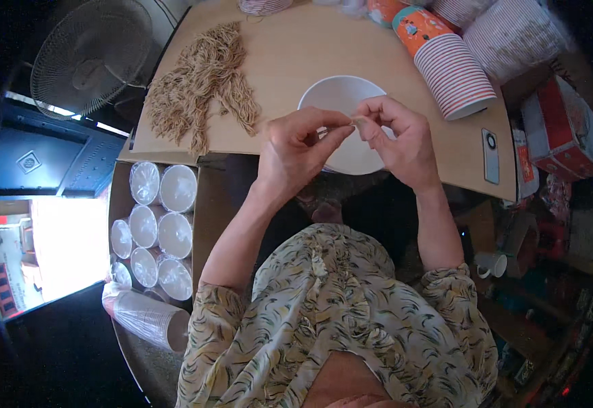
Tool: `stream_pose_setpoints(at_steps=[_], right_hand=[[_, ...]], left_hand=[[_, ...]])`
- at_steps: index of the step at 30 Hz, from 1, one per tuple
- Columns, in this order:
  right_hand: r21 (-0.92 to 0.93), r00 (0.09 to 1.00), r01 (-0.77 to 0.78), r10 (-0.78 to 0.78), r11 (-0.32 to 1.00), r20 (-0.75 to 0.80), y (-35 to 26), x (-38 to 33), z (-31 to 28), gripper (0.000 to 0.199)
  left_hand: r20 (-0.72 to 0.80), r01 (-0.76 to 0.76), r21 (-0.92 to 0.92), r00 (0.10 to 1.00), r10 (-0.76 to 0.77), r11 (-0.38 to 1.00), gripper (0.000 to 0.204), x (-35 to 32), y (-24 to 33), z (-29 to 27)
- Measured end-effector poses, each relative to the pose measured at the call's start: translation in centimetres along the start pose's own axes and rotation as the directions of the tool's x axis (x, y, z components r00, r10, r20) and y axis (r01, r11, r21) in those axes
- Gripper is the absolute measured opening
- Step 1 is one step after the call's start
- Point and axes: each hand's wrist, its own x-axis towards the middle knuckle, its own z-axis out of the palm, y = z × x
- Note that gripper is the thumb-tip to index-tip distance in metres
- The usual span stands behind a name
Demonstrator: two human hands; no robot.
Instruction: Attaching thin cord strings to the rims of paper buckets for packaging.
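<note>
My left hand (298,146) and my right hand (402,139) meet fingertip to fingertip over a white round tub (337,92) at the table's near edge. Both hands are closed in a pinch. A small pale bit shows between the fingertips, too small to name. The tub's inside looks plain white where my hands do not cover it. To the left of my left hand lies a loose heap of beige, twisted strings (205,81), with ends hanging over the table's edge.
A stack of striped paper cups (453,75) lies at the far right of the table (279,54). Near it is a flat phone-like object (490,156). Left of me, a carton (198,234) holds several plastic-wrapped cup stacks (177,189). A fan (92,58) stands beyond.
</note>
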Motion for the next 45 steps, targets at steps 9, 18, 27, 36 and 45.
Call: stream_pose_setpoints(at_steps=[9,18,27,36,45], right_hand=[[0.249,0.994,-0.087,0.103,0.965,-0.048,2.6,-0.1,-2.5,0.011],[0.723,0.996,0.074,-0.009,0.687,-0.094,4.9,0.3,-2.5,0.007],[0.355,0.934,0.331,-0.358,0.874,0.01,-1.0,0.9,0.2,0.01],[0.14,0.914,0.343,-0.297,0.929,-0.275,-4.2,2.5,-1.4,0.053],[0.767,0.811,-0.579,0.292,0.277,0.507,3.8,2.9,0.5,0.068]], left_hand=[[-0.063,-0.252,0.302,0.957,0.283,0.919,0.01,-0.2,-2.1,-2.2],[-0.093,-0.082,0.203,0.99,0.103,0.976,0.029,-0.8,-3.0,-2.0],[-0.138,0.282,0.167,0.955,-0.261,0.945,0.05,-0.3,-5.1,0.5],[-0.204,0.184,-0.56,0.914,-0.35,0.808,0.025,-1.0,-9.1,-2.6],[-0.3,0.078,-0.6,0.9,-0.315,0.796,0.021,-1.0,-10.2,-3.6]])
